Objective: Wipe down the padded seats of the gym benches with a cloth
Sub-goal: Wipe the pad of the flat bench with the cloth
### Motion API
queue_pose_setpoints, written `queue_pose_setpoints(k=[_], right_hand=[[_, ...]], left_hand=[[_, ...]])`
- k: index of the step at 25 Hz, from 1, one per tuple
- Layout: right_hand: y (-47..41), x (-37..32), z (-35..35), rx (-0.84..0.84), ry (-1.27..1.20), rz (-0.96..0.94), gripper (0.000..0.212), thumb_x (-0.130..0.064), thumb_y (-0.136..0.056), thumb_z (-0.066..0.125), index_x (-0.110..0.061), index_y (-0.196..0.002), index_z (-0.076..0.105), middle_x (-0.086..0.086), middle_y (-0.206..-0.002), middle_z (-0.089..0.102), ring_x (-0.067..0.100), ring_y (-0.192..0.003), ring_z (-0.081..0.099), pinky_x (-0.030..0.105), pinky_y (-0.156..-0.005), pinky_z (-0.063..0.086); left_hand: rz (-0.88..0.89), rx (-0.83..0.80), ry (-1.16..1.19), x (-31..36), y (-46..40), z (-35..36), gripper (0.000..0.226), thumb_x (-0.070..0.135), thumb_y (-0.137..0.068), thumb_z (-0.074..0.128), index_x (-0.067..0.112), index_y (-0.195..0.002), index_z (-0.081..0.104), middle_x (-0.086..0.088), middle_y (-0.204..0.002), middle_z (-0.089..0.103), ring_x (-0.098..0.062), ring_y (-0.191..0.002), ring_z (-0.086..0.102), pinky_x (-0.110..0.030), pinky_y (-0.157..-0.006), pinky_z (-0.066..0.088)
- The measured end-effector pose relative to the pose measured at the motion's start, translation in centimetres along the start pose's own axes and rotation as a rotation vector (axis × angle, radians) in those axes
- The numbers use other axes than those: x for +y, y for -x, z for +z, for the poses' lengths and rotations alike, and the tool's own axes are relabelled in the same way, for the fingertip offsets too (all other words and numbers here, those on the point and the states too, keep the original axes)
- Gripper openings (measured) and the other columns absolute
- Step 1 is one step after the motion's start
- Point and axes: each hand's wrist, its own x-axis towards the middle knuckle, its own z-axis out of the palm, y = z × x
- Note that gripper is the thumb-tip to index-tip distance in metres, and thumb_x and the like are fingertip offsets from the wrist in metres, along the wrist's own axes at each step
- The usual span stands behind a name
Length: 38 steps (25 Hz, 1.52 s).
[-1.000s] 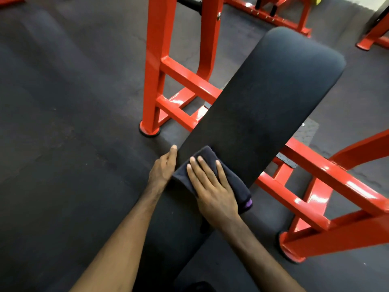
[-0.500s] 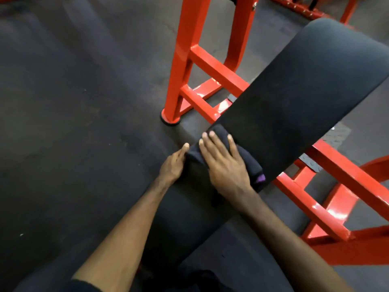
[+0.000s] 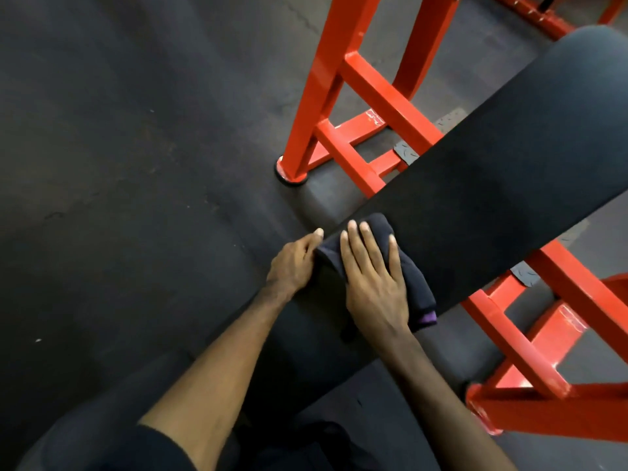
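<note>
Cloth (image 3: 413,283) front and centre: dark, folded thick, with a purple tag peeking out at its near corner, and it lies right on the lower end of the black bench pad (image 3: 492,185), at the seam where that long pad meets the seat section below it. Right hand (image 3: 373,283) lies flat on top of the cloth, palm down, four fingers (image 3: 365,246) straight and slightly spread, pointing up the pad, pressing the fabric into the upholstery. Left hand (image 3: 292,263) sits just beside the cloth at the pad's left edge, fingers loosely together and its fingertips touching the cloth's folded rim; whether it pinches the fabric or only steadies it, I cannot tell. Both forearms reach in from the bottom of the view, a dark sleeve (image 3: 112,447) showing on the left arm. From the cloth the pad runs away up and to the right, its far end rounded. Red steel frame (image 3: 343,79) stands behind the pad on its left side, an upright planted on a round foot, and more red bars show beyond the pad's right side, near the cloth's tag. Dark rubber floor (image 3: 119,164) spreads out left of the pad
</note>
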Motion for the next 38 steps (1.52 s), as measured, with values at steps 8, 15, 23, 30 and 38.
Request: queue_pose_setpoints(k=[8,15,23,30,38], right_hand=[[2.2,-1.6,-0.1,-0.039,0.008,-0.002,0.073,-0.014,-0.103,0.056,-0.007,-0.168,0.024,0.010,-0.178,0.011,0.024,-0.165,0.007,0.057,-0.132,0.010],[-5.8,-1.8,1.0,-0.009,0.006,0.006,0.068,-0.014,-0.101,0.050,-0.006,-0.165,0.030,0.011,-0.176,0.021,0.025,-0.165,0.012,0.057,-0.132,0.009],[8.2,1.3,0.1,0.003,0.020,-0.091,0.078,-0.011,-0.098,0.070,-0.008,-0.166,0.031,0.010,-0.176,0.020,0.024,-0.164,0.018,0.062,-0.129,0.020],[2.3,2.9,-0.5,0.136,0.022,0.156,0.072,-0.011,-0.101,0.057,-0.009,-0.167,0.028,0.008,-0.176,0.020,0.023,-0.164,0.015,0.060,-0.129,0.019],[1.2,5.7,-0.9,0.160,0.016,0.088,0.068,-0.008,-0.102,0.055,-0.007,-0.165,0.031,0.010,-0.175,0.024,0.024,-0.163,0.021,0.059,-0.128,0.023]], left_hand=[[-0.043,-0.030,0.015,0.3,0.0,0.0,0.061,0.063,-0.109,0.029,0.025,-0.134,0.069,-0.016,-0.136,0.070,-0.039,-0.129,0.063,-0.046,-0.107,0.048],[-0.031,0.012,0.009,-1.1,-0.5,0.7,0.048,0.047,-0.114,0.036,0.016,-0.121,0.072,-0.019,-0.124,0.074,-0.040,-0.115,0.069,-0.045,-0.094,0.054],[0.012,0.062,0.018,-0.3,-0.5,0.9,0.062,0.058,-0.113,0.026,0.023,-0.131,0.074,-0.016,-0.131,0.073,-0.038,-0.130,0.063,-0.047,-0.106,0.048],[-0.015,0.046,0.009,-0.6,-0.8,1.0,0.068,0.065,-0.109,0.022,0.026,-0.132,0.073,-0.013,-0.134,0.073,-0.036,-0.132,0.061,-0.048,-0.107,0.047],[-0.010,0.085,0.015,-0.3,-0.8,1.2,0.061,0.058,-0.112,0.027,0.022,-0.127,0.075,-0.016,-0.131,0.073,-0.037,-0.131,0.062,-0.049,-0.107,0.048]])
